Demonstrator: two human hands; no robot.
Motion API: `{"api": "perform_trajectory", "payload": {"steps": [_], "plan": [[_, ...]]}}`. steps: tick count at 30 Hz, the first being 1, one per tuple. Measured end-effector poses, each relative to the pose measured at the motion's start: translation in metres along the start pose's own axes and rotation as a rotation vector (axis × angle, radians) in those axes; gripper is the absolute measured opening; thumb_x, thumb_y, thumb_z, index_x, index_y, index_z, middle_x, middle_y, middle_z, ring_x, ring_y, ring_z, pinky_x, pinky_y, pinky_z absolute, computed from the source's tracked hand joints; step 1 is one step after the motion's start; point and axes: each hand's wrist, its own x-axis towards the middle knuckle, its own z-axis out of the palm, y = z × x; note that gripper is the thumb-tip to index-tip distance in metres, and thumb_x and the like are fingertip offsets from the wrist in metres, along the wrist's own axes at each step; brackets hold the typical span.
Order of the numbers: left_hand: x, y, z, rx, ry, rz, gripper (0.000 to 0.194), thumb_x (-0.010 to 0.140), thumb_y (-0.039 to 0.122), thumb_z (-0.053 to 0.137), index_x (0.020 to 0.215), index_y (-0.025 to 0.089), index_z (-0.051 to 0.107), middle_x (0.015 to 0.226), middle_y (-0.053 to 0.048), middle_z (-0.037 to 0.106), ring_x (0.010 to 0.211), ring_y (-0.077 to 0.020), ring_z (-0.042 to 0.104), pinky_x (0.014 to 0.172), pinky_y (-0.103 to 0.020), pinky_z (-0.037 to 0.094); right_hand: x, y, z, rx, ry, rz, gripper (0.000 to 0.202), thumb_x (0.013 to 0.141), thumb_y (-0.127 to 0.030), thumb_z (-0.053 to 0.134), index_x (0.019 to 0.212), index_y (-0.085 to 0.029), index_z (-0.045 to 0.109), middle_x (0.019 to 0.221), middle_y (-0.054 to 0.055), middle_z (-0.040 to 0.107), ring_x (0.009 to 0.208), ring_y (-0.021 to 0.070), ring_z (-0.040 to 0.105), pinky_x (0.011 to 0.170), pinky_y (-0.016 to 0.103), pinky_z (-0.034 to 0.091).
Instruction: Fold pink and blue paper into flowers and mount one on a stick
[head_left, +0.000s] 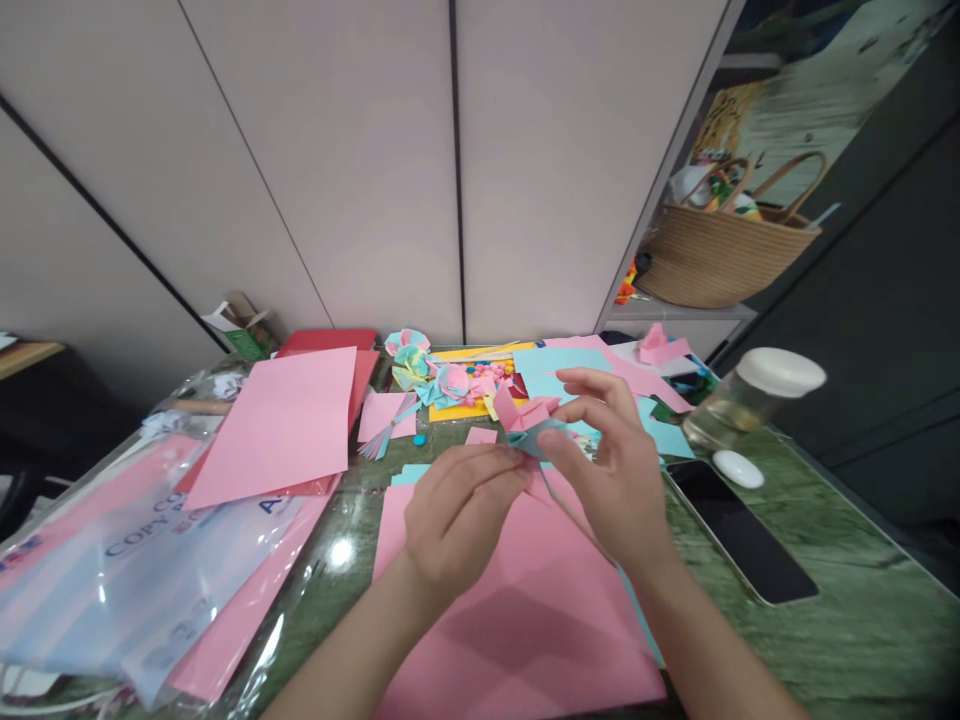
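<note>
Both hands meet over a large pink paper sheet (517,610) with blue paper under it. Between them is a folded paper flower (525,410), pink on top with blue paper below. My left hand (469,510) is closed, its fingertips pinching the base of the flower from the left. At the flower's right side, my right hand (619,460) grips the blue part between thumb and index finger, while its other fingers are curved and raised. A thin stem-like strip (574,510) runs down from the flower towards my right wrist; its upper end is hidden.
Finished paper flowers (427,370) lie behind, beside small coloured pompoms (487,380). Pink sheets (281,430) and a plastic paper wrapper (172,570) are stacked at left. To the right are a phone (742,525), a white mouse-like object (739,468) and a lidded bottle (750,400).
</note>
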Motion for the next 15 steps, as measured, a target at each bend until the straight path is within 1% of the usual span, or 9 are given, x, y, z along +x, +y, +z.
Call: {"api": "perform_trajectory", "payload": {"steps": [3,6,8,13,15], "plan": [[-0.0024,-0.0011,-0.0017,0.019,-0.024,0.041,0.017,0.078,0.002,0.060,0.091,0.012,0.064,0.090,-0.008,0.070,0.090,-0.0170,0.065,0.075,-0.029,0.057,-0.0021,-0.0012,0.0028,0.005,0.017,-0.024,0.015,0.073,-0.034,0.068,0.068,-0.024,0.057,0.112,0.004,0.053,0.110,0.0228,0.049,0.091,0.043,0.042],[-0.0037,-0.0017,-0.0020,0.022,-0.020,0.041,0.018,0.079,0.002,0.059,0.093,0.013,0.063,0.090,-0.008,0.070,0.091,-0.0170,0.065,0.075,-0.030,0.058,-0.0043,-0.0021,0.0042,-0.050,0.057,-0.066,0.021,0.074,-0.032,0.068,0.061,-0.022,0.054,0.111,0.003,0.055,0.107,0.0223,0.050,0.090,0.043,0.042],[-0.0034,-0.0014,-0.0024,0.012,-0.010,0.035,0.019,0.079,0.002,0.059,0.094,0.013,0.063,0.090,-0.008,0.070,0.090,-0.0168,0.066,0.075,-0.030,0.058,-0.0052,-0.0028,0.0036,-0.068,0.066,-0.079,0.022,0.075,-0.032,0.066,0.059,-0.022,0.055,0.110,0.003,0.055,0.106,0.0222,0.050,0.089,0.042,0.042],[-0.0026,0.0006,-0.0030,-0.032,0.006,0.012,0.019,0.079,0.001,0.058,0.092,0.014,0.062,0.090,-0.007,0.071,0.090,-0.0171,0.067,0.075,-0.030,0.059,-0.0050,-0.0046,0.0012,-0.037,0.046,-0.047,0.019,0.076,-0.031,0.065,0.060,-0.023,0.059,0.110,0.003,0.055,0.107,0.0223,0.049,0.091,0.043,0.040],[-0.0035,0.0008,-0.0025,-0.038,0.018,0.008,0.020,0.080,0.001,0.057,0.092,0.015,0.062,0.090,-0.006,0.071,0.090,-0.0170,0.067,0.074,-0.031,0.059,-0.0046,-0.0057,0.0009,-0.024,0.036,-0.024,0.017,0.076,-0.032,0.065,0.061,-0.024,0.061,0.109,0.003,0.055,0.107,0.0224,0.050,0.087,0.042,0.042]]}}
